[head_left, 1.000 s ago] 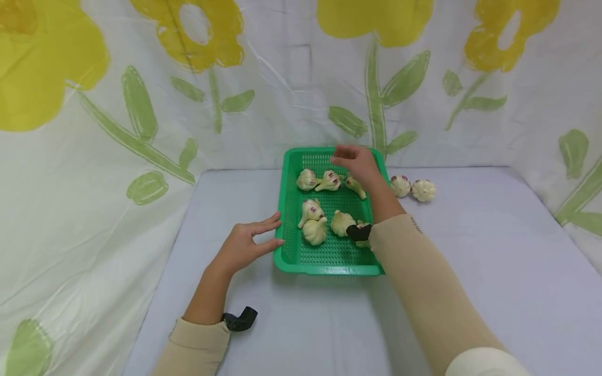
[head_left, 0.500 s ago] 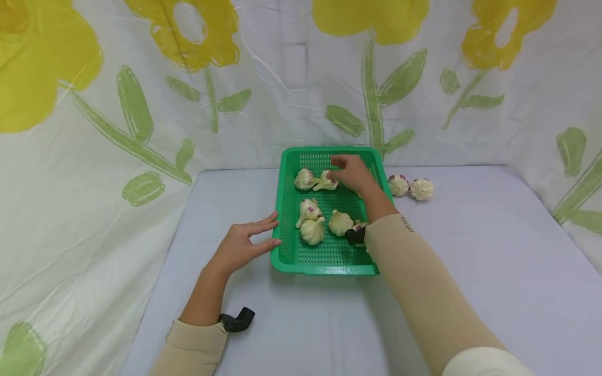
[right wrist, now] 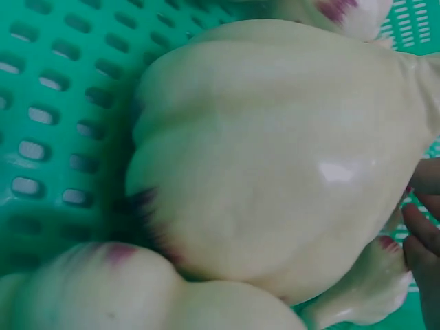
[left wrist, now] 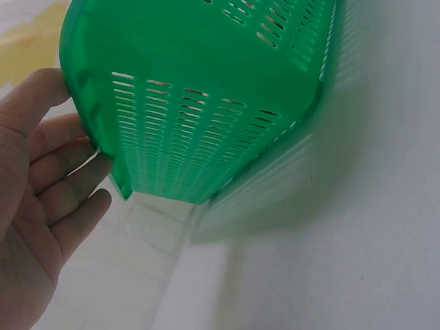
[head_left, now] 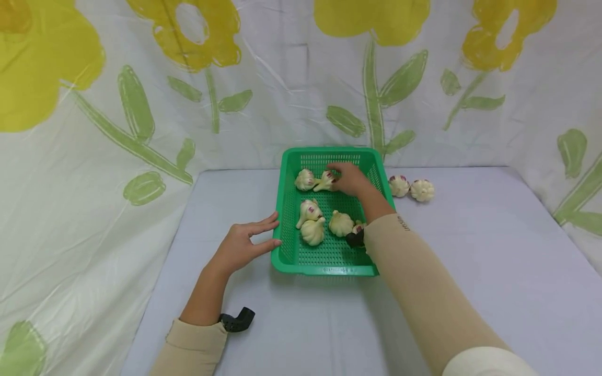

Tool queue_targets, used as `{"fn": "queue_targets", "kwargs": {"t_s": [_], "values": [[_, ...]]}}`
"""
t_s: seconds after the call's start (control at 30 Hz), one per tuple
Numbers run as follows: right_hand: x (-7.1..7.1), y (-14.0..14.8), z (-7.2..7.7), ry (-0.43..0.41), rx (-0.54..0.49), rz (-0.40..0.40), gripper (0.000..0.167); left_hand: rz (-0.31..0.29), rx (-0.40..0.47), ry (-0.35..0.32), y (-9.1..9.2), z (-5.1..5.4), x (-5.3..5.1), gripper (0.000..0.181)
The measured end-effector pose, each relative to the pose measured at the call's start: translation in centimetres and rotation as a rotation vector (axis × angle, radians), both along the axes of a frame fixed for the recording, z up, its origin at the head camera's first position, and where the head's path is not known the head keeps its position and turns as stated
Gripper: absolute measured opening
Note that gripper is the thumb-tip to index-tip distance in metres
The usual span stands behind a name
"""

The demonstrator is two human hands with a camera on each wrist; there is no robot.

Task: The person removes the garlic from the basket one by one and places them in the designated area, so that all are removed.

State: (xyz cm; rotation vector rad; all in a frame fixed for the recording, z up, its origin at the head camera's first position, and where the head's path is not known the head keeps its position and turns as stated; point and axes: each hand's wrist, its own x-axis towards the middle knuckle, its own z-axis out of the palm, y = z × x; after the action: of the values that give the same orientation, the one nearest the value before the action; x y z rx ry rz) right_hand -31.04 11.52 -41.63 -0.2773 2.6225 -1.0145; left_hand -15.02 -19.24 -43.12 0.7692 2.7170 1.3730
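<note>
A green plastic basket (head_left: 324, 270) holds several garlic bulbs, pale with purple marks. My left hand (head_left: 242, 243) is at the basket's left rim, its fingertips and thumb touching the edge; the left wrist view shows the fingers (left wrist: 62, 151) against the outer side of the rim. My right hand (head_left: 352, 180) is down inside the basket at the far end. Its fingers curve around the right side of a garlic bulb (head_left: 324, 181). In the right wrist view those fingers (right wrist: 425, 237) touch a purple-marked bulb (right wrist: 371, 285); a closer bulb (right wrist: 268, 151) fills most of that view.
Two more garlic bulbs (head_left: 422, 190) lie on the white table (head_left: 479, 250) right of the basket. Behind the table hangs a white curtain (head_left: 287, 104) with yellow flowers. Inside the basket, a pair of bulbs (head_left: 312, 232) sits at left and another bulb (head_left: 340, 223) at front right.
My right hand has lowered from above the basket's far end and shifted left onto a garlic bulb. My left hand stays at the rim.
</note>
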Motion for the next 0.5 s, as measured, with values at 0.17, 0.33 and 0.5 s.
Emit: {"fn": "queue_targets", "kwargs": {"t_s": [0.17, 0.33, 0.5], "values": [[0.16, -0.19, -0.06, 0.006, 0.043, 0.018, 0.068, 0.008, 0.000, -0.027, -0.04, -0.15, -0.01, 0.052], [0.19, -0.35, 0.09, -0.006, 0.046, 0.035, 0.066, 0.009, 0.022, -0.044, -0.10, -0.07, 0.08, 0.052], [0.13, -0.36, 0.19, -0.017, 0.050, 0.039, 0.066, 0.006, 0.018, -0.033, -0.08, 0.08, 0.02, 0.052]]}}
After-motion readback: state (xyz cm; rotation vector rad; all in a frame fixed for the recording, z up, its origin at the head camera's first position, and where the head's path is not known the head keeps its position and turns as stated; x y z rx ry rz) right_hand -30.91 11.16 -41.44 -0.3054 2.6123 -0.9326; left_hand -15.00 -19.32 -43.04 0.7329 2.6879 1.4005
